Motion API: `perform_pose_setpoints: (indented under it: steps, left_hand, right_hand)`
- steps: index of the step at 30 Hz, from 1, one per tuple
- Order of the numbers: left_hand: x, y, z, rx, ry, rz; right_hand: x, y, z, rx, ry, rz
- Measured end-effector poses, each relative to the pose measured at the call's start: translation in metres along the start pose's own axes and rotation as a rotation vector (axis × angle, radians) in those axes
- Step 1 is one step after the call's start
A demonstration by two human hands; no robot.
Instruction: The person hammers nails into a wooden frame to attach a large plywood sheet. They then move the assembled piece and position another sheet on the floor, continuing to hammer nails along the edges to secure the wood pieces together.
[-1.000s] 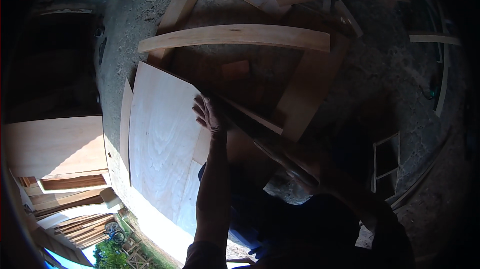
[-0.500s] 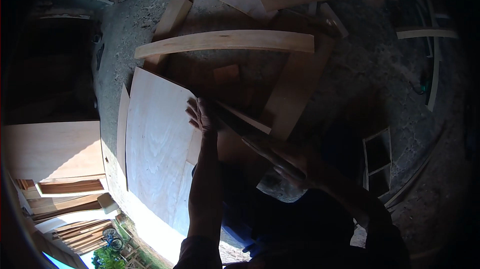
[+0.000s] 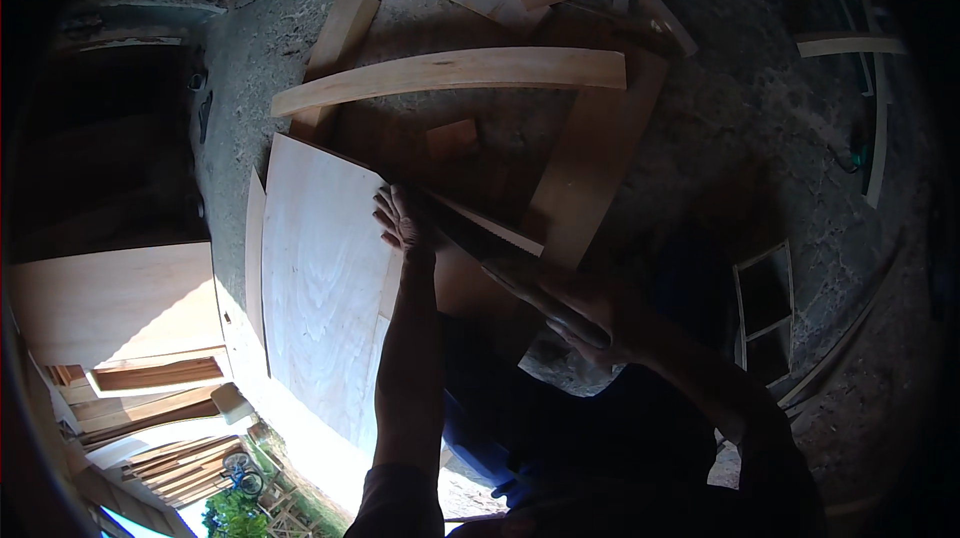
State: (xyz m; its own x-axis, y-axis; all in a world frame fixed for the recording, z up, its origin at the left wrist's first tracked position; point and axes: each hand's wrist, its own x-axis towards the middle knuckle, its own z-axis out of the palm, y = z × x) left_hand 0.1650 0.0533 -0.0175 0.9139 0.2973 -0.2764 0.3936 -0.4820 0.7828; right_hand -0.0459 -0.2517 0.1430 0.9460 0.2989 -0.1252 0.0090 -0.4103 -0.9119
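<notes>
Plywood (image 3: 320,278) under left hand (image 3: 402,220), saw (image 3: 458,230) in right (image 3: 588,316)

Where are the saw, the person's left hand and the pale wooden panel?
Saw (image 3: 463,231): head view, on the dark blade.
Left hand (image 3: 401,219): head view, on the middle of the hand.
Pale wooden panel (image 3: 322,258): head view, on its broad face.

Two hands (image 3: 402,219) (image 3: 592,310), one saw (image 3: 456,231) (plus one bicycle (image 3: 243,476)).

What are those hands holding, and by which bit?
The right hand holds a dark saw by its handle end. The left hand lies at the pale board's edge; whether it grips is unclear.
</notes>
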Motion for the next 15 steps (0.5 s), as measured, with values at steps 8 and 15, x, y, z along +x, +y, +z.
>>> perform_pose_setpoints:
  steps: [8, 15]
  left_hand:
    - [0.004, 0.007, 0.001, 0.245, 0.031, -0.102]
    - [-0.002, 0.016, -0.004, 0.198, -0.01, -0.109]
  right_hand:
    - [-0.001, -0.005, -0.002, 0.014, 0.113, -0.095]
    - [-0.011, 0.008, 0.005, -0.046, 0.173, -0.19]
